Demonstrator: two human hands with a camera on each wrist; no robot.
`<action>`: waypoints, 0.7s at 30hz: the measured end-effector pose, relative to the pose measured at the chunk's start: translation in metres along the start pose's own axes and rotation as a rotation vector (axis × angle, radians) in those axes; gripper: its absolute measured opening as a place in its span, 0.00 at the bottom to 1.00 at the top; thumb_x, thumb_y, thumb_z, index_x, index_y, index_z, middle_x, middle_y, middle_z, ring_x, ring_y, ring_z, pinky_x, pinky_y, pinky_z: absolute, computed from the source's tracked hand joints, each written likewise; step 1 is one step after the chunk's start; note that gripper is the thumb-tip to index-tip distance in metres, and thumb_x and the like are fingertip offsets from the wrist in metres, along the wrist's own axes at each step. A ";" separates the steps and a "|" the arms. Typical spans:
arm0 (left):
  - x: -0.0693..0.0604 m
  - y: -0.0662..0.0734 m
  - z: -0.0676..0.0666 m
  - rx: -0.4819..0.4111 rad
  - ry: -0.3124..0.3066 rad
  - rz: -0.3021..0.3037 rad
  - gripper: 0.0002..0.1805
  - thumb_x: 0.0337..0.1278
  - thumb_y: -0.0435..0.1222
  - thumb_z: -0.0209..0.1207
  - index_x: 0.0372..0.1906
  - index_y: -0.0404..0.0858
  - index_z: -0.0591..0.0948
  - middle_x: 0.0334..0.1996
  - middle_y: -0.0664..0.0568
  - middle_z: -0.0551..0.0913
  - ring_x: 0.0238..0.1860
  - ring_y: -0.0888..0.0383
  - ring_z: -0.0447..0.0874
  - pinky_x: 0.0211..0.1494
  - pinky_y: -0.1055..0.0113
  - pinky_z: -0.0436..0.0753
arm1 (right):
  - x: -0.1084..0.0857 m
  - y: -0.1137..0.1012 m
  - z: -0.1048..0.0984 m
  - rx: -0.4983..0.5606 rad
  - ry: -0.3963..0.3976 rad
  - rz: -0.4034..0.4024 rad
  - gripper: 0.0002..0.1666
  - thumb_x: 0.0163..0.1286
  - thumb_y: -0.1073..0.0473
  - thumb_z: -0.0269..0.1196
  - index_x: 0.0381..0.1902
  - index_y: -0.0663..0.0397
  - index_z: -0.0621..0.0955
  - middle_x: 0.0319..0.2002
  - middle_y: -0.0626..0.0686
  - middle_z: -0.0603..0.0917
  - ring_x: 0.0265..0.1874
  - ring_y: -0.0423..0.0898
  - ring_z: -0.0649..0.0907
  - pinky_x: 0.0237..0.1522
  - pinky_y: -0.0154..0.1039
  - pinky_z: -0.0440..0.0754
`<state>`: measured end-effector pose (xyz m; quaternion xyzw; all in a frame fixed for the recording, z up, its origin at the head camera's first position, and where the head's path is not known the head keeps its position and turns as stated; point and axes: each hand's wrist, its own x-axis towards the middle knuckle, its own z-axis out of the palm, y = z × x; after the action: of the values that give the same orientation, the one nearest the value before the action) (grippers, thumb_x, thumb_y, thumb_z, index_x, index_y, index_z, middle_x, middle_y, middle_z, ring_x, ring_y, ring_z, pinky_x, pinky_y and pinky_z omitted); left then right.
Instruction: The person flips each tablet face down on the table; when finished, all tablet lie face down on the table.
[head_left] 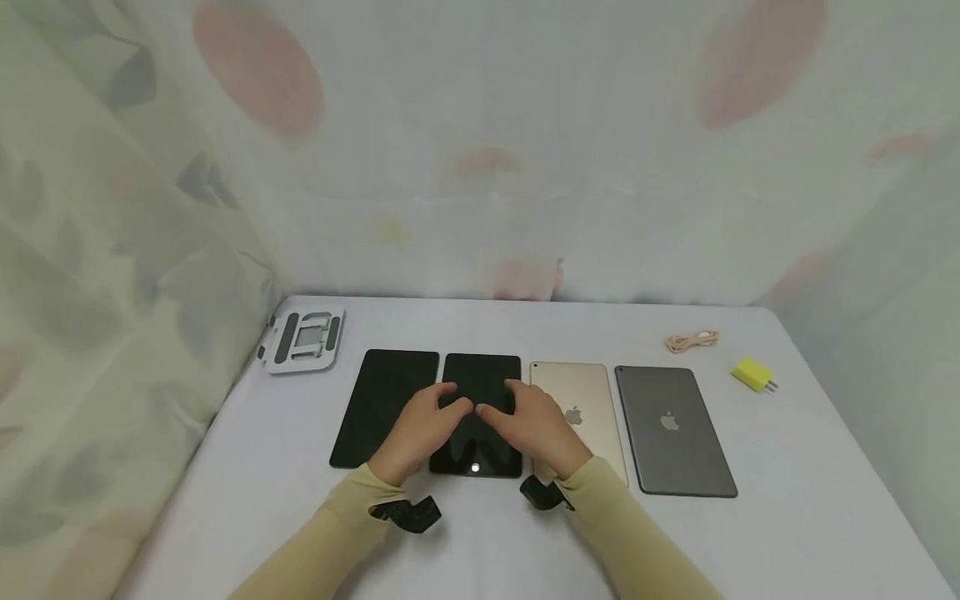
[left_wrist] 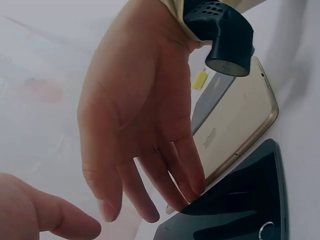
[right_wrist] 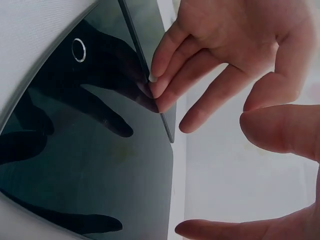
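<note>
Head view only: silver metal stand (head_left: 287,337), 10 o'clock from glossy black rectangular tablet (head_left: 480,437) | 3 o'clock from your left hand (head_left: 420,427), 9 from right hand (head_left: 543,427) | both spread, gripping nothing

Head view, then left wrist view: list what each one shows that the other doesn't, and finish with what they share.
Only the head view: the folded stand, the coiled cable and the leftmost black tablet.

Only the left wrist view: the round grey face of the black wrist device at the right wrist.

Both: the right hand, part or all of the left hand, the black tablet with the round button, the gold tablet, the grey tablet and the yellow charger.
</note>
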<state>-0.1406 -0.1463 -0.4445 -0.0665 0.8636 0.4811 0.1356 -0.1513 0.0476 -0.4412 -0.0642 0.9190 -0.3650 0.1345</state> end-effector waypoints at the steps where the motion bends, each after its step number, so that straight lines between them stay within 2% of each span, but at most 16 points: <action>1: 0.000 0.000 -0.001 -0.007 0.002 -0.005 0.36 0.73 0.48 0.58 0.79 0.35 0.73 0.81 0.40 0.70 0.81 0.39 0.68 0.79 0.34 0.72 | 0.000 0.000 0.000 -0.002 -0.005 -0.003 0.48 0.76 0.37 0.65 0.78 0.68 0.71 0.73 0.69 0.78 0.73 0.66 0.79 0.71 0.64 0.80; 8: 0.000 0.000 -0.004 -0.073 -0.008 -0.011 0.36 0.73 0.48 0.58 0.79 0.35 0.72 0.81 0.39 0.70 0.80 0.38 0.69 0.79 0.33 0.72 | -0.003 0.000 -0.002 0.035 -0.010 0.006 0.47 0.75 0.37 0.65 0.78 0.65 0.72 0.75 0.66 0.78 0.73 0.64 0.79 0.71 0.63 0.80; 18: -0.001 0.002 -0.019 -0.154 -0.020 0.020 0.35 0.76 0.46 0.58 0.80 0.33 0.70 0.80 0.37 0.70 0.82 0.38 0.67 0.82 0.36 0.70 | -0.003 0.001 -0.004 0.083 -0.026 0.017 0.46 0.76 0.36 0.65 0.79 0.60 0.72 0.75 0.63 0.78 0.72 0.62 0.80 0.70 0.62 0.81; 21: -0.001 0.002 -0.022 -0.172 -0.022 0.021 0.35 0.77 0.46 0.57 0.80 0.33 0.70 0.81 0.38 0.70 0.81 0.38 0.68 0.80 0.37 0.73 | -0.003 0.001 -0.005 0.083 -0.031 0.018 0.46 0.76 0.35 0.65 0.78 0.59 0.72 0.74 0.62 0.80 0.71 0.61 0.82 0.69 0.62 0.82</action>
<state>-0.1445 -0.1640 -0.4312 -0.0636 0.8180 0.5557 0.1339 -0.1496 0.0520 -0.4379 -0.0557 0.9014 -0.4007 0.1544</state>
